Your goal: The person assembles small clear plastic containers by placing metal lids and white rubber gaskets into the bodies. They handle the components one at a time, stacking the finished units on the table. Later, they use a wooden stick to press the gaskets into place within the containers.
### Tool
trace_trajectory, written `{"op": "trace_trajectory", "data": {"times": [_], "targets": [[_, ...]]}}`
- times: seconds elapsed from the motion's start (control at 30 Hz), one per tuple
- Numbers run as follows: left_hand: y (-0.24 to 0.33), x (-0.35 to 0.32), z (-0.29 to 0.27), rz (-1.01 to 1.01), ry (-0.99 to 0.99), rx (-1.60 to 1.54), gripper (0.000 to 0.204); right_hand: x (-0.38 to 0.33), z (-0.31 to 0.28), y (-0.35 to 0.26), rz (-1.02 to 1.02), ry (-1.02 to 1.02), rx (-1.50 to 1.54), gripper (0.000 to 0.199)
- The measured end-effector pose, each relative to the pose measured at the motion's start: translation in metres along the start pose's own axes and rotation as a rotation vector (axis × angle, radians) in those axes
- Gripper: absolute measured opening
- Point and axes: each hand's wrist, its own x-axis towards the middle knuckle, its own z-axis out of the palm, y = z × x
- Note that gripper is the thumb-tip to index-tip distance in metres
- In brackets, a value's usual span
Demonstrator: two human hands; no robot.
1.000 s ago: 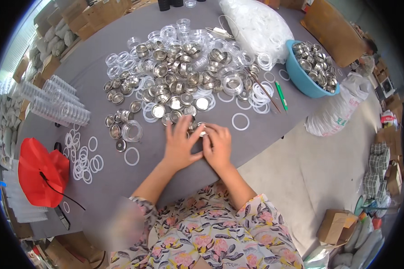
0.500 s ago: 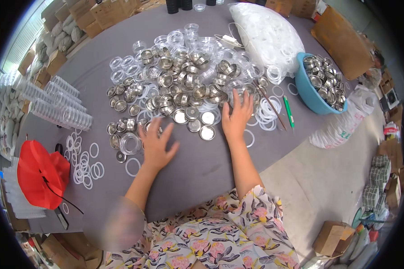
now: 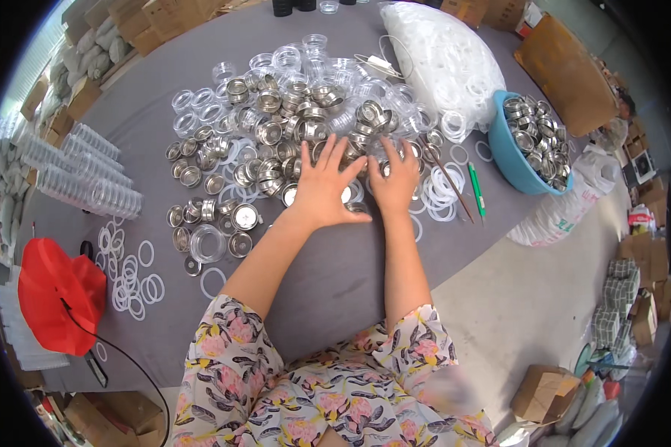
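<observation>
A heap of round silver metal caps (image 3: 269,132) lies in the middle of the table, mixed with clear plastic cups (image 3: 286,57). Fingers spread, my left hand (image 3: 324,190) rests over the near edge of the heap and covers some caps. My right hand (image 3: 395,179) reaches to the heap's right side, fingers apart, touching or just above caps and clear cups. Neither hand shows anything gripped. Left of my left hand lie loose caps (image 3: 244,217) and a clear round dish (image 3: 208,243). White rings (image 3: 441,194) lie right of my right hand.
A blue basin (image 3: 516,158) of metal caps stands at the right, beside a bag of white rings (image 3: 443,67). A green pen (image 3: 476,186) and a thin brown stick (image 3: 455,188) lie nearby. Stacked clear cups (image 3: 89,182) and a red fabric item (image 3: 60,298) are on the left.
My left hand has moved right, from the loose caps by the clear dish to the heap's near edge. My right hand stays at the heap, slightly lower. Another cap now shows near the dish.
</observation>
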Motion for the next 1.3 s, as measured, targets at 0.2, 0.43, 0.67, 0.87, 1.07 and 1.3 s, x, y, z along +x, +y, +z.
{"op": "trace_trajectory", "data": {"times": [0.2,0.43,0.67,0.87,1.07,1.3], "targets": [[-0.005,-0.032,-0.011,-0.204,-0.005,-0.067,0.096,-0.013,0.002,-0.006,0.056,-0.092,0.1,0.051],[-0.007,-0.081,-0.016,-0.268,0.151,0.026,0.092,-0.028,0.008,-0.029,0.056,-0.186,0.208,0.05],[0.005,-0.111,-0.017,-0.464,0.36,-0.128,0.104,-0.045,0.005,-0.054,0.012,-0.212,0.229,0.05],[0.02,-0.112,-0.015,-0.359,0.415,-0.003,0.072,-0.067,-0.007,-0.054,0.028,-0.254,0.289,0.055],[0.03,-0.083,-0.024,-0.14,0.301,-0.035,0.051,-0.09,-0.04,-0.05,-0.02,-0.184,0.24,0.072],[0.024,-0.026,-0.009,-0.001,0.094,-0.284,0.049,-0.097,-0.046,-0.039,-0.019,-0.19,0.122,0.08]]}}
